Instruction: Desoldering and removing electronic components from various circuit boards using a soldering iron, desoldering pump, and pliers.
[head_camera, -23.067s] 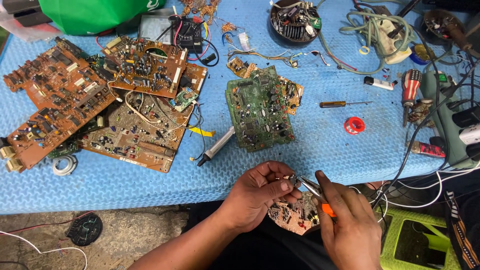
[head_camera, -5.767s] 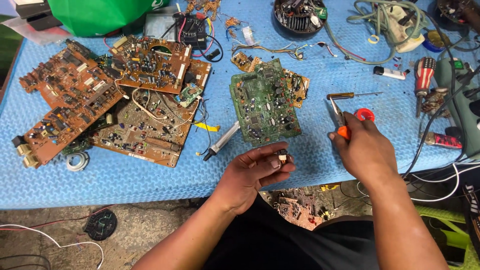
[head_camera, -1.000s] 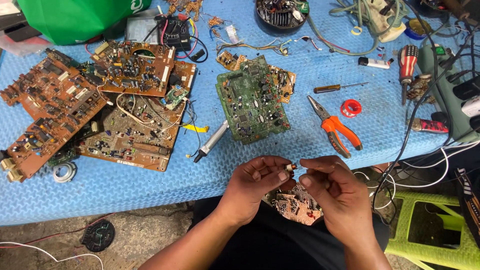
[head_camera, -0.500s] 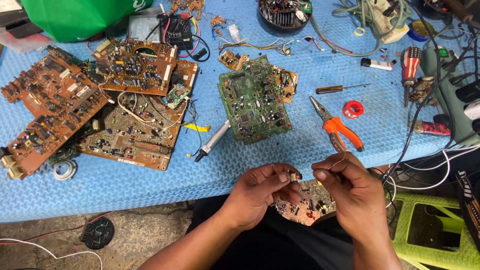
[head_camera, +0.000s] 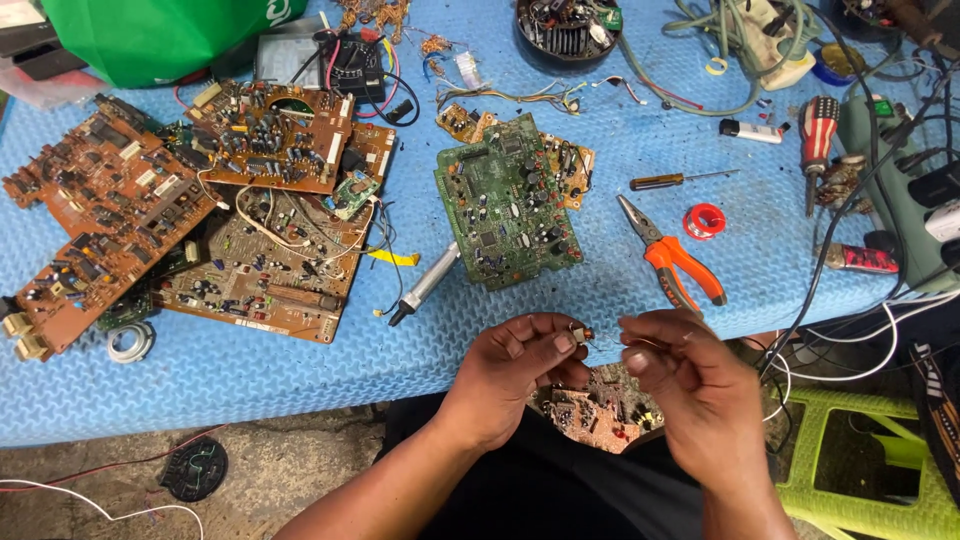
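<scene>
Several brown circuit boards lie heaped at the left of the blue worktop, then a green board and a soldering iron. At the near edge the left hand pinches a small electronic component between thumb and fingertips, held above a board on the lap. The right hand has its grip pressed on what looks like the part's thin lead, seemingly straightening it. Orange-handled pliers lie just beyond, should the lead want trimming.
</scene>
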